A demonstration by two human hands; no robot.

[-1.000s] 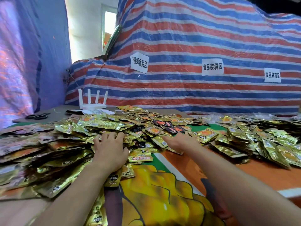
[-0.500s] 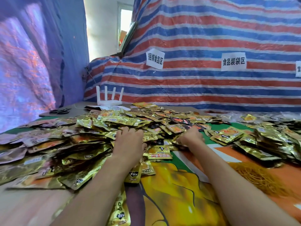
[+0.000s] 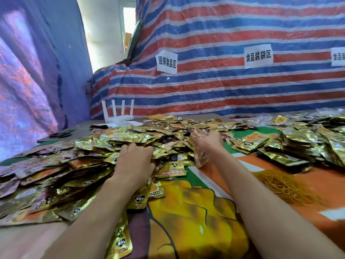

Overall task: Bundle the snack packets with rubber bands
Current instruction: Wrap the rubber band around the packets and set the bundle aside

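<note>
- Packets (image 3: 130,139) lay in a wide, loose heap across the bench (image 3: 308,176), straight ahead of the person in the head view.
- The right hand (image 3: 210,143) had been low in the heap a second before. It had now come up clamped on a small stack (image 3: 198,148) of packets, held on edge just above the heap's right margin.
- The left hand (image 3: 134,161) stayed on the heap with its fingers bent down among the packets. Whether it gripped any could not be told.
- Rubber bands (image 3: 285,186) lay in a tangle on the bench to the right, well apart from both hands.
- Gathering looked begun but banding not. The stack probably needed squaring, perhaps more packets, before a band went round it.
</note>
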